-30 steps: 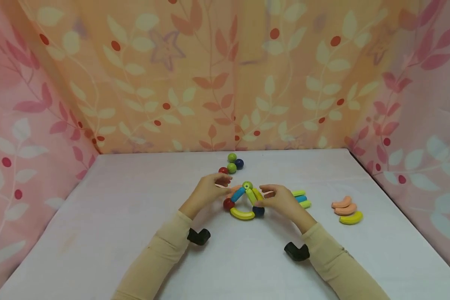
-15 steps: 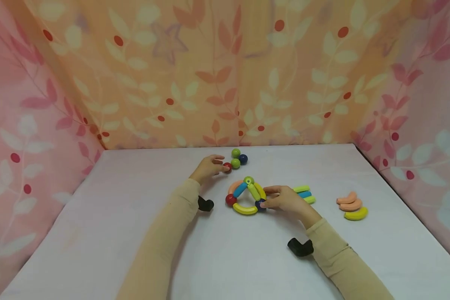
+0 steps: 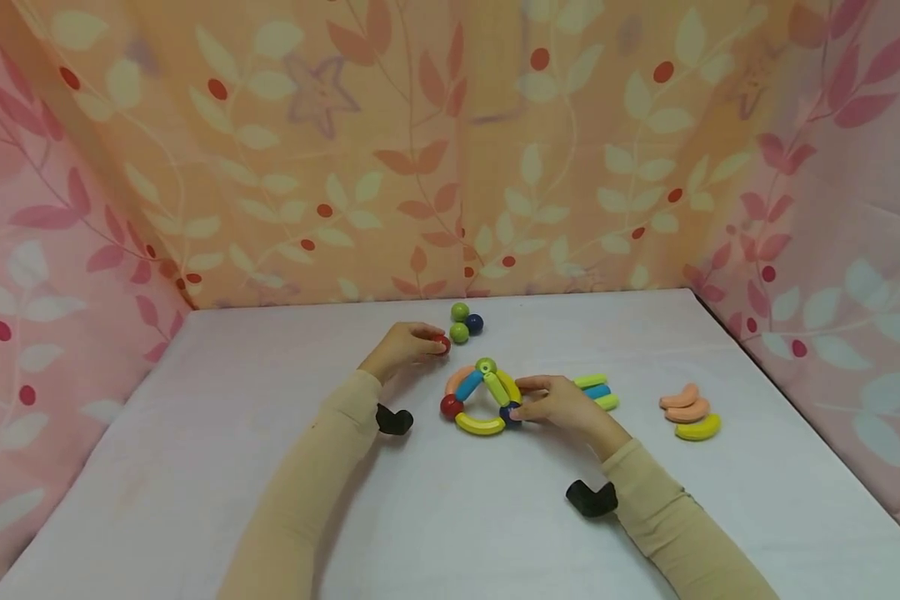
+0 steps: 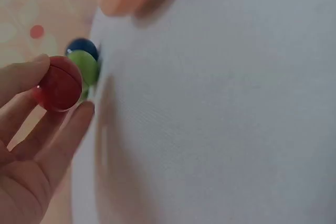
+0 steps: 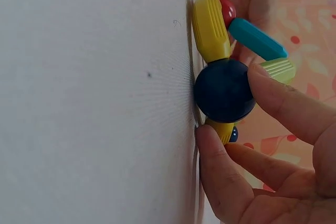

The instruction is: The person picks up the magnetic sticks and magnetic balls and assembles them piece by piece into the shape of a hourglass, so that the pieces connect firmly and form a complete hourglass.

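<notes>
In the head view my left hand (image 3: 399, 350) pinches a loose red ball (image 3: 442, 344) between thumb and fingers. The left wrist view shows this red ball (image 4: 62, 85) raised off the white cloth. Near the middle of the table stands a ring of magnetic balls and sticks: a yellow curved stick (image 3: 480, 426) in front, a red ball (image 3: 452, 407) at left, a green ball (image 3: 485, 365) on top, and a blue stick (image 3: 468, 386) sloping up to it. My right hand (image 3: 570, 410) holds its dark blue corner ball (image 5: 226, 90) between thumb and fingers.
Two green balls (image 3: 459, 332) and a dark blue ball (image 3: 475, 322) cluster at the back. Straight green and blue sticks (image 3: 598, 391) lie behind the right hand. Farther right are pink curved sticks (image 3: 687, 410) and a yellow one (image 3: 697, 428).
My left hand has gone from the structure to the back balls and taken hold of the red ball, now slightly away from the others. My right hand has stayed at the structure's dark blue ball.
</notes>
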A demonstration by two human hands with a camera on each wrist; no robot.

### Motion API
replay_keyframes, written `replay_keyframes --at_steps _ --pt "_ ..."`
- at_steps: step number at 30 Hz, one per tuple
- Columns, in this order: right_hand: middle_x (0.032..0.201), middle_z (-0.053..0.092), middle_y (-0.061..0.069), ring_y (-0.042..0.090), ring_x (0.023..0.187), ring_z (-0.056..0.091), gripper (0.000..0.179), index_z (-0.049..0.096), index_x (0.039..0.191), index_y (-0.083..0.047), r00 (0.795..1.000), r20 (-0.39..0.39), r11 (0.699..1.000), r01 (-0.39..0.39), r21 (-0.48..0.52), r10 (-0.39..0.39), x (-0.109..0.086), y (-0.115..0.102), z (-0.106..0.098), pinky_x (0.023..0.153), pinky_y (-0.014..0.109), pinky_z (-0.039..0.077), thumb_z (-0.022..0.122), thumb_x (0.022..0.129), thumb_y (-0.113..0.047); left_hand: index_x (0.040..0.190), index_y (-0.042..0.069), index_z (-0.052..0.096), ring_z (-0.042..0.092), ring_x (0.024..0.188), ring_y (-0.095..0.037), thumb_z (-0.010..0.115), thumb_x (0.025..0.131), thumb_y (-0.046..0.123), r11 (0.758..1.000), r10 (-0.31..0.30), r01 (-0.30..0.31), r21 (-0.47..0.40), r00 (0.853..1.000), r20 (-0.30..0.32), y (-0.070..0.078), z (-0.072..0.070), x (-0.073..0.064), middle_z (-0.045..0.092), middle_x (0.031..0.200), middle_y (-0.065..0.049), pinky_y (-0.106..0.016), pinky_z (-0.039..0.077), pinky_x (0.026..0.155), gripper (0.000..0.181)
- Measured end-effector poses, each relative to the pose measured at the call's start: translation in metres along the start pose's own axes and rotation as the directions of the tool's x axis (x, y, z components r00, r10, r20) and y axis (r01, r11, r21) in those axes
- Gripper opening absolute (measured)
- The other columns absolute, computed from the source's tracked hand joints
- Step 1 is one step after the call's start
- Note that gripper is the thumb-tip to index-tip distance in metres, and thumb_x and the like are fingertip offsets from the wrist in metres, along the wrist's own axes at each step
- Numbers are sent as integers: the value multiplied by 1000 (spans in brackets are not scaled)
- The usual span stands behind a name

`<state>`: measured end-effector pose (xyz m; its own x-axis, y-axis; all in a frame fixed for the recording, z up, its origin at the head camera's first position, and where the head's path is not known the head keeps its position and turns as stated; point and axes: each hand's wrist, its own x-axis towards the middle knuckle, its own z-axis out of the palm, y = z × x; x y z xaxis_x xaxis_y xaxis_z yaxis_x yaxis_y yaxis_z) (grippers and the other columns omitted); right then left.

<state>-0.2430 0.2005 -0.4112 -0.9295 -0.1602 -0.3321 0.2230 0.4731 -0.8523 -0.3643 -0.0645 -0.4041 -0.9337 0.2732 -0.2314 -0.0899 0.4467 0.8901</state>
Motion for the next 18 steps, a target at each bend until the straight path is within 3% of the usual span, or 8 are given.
replay_keyframes --at_steps 4,7,12,18 --pt "146 50 23 27 124 55 69 49 144 -3 1000 -2 1000 6 -5 -6 2 0 -2 94 32 56 79 85 -21 134 13 63 63 113 -22 71 92 18 995 69 -64 -83 996 60 11 1 -18 63 131 -11 -38 52 105 43" --pt "147 49 22 28 125 54 69 49 144 -3 1000 -5 1000 7 -14 -7 2 0 -4 96 33 56 79 85 -22 133 13 63 62 116 -23 70 93 20 984 166 -156 -91 980 112 25 7 -34 64 130 -10 -41 49 109 42" --pt "145 51 22 25 119 56 69 49 144 -2 1000 3 1000 10 3 -10 3 1 -6 96 32 56 79 85 -22 119 16 68 62 116 -22 74 90 24 967 252 -255 10 960 127 45 22 -56 68 121 -4 -41 52 104 31" --pt "142 54 22 23 115 58 67 51 142 -2 1000 12 1000 26 -10 -25 5 2 -2 92 30 56 79 85 -23 116 13 72 69 109 -23 77 87 15 927 331 -344 147 937 106 53 34 -67 70 118 -6 -32 59 92 30"
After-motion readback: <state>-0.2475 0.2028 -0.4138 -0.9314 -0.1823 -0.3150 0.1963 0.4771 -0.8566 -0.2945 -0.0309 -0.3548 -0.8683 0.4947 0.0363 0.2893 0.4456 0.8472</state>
